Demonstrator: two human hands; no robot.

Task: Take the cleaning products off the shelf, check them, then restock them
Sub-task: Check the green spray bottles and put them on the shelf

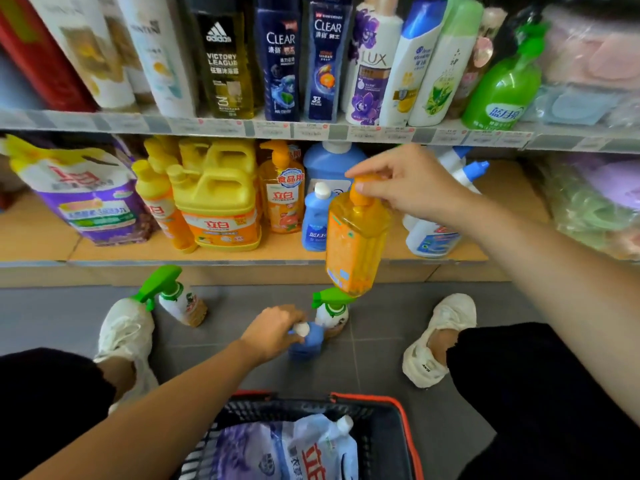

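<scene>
Basket: holds a refill pouch. Left hand: fingers curled round the top of the blue bottle standing on the floor. Right hand: fingers pinch the orange bottle by its top, hanging before the lower shelf

**Where everything sits around you**

Your right hand holds a pump bottle by its top, in front of the lower shelf and just above a spray bottle on the floor. Your left hand grips a small capped bottle just before that sprayer. A second spray bottle sits further left, beside your left shoe. On the lower shelf, a bag lies left of a handled jug. The basket sits nearest you, with a pouch in it.
</scene>
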